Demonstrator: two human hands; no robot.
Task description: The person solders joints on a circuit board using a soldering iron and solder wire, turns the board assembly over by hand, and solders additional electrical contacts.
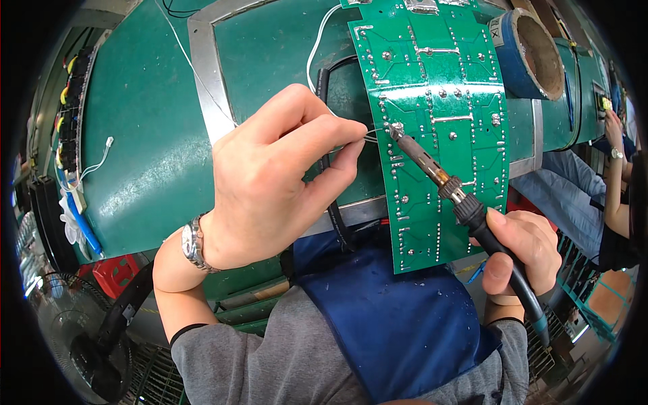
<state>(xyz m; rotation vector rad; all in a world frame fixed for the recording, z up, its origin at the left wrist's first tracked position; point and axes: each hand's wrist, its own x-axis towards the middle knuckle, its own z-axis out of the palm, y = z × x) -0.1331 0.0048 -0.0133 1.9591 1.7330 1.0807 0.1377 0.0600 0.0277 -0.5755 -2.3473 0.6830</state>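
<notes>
A long green circuit board (pixel 418 182), dotted with solder joints, lies in front of me and overhangs the table's near edge. My right hand (pixel 523 250) is closed around the black handle of a soldering iron (pixel 466 206). The iron's tip meets a joint by the board's left edge. Thumb and fingers of my left hand (pixel 270 169) pinch a thin silvery solder wire (pixel 375 131), whose end reaches toward that tip. Beyond my left hand a white cable (pixel 312 57) curves down, and a thick black cable (pixel 322 84) runs partly hidden behind the fingers.
A blue hollow roll (pixel 516 61) stands right of the board. Metal framing (pixel 202 61) crosses the green table (pixel 148 135). A strip of components (pixel 71 115) with wires lies far left, near a fan (pixel 74 337) and red stool (pixel 113 273). Another person's hand (pixel 613 128) is at right.
</notes>
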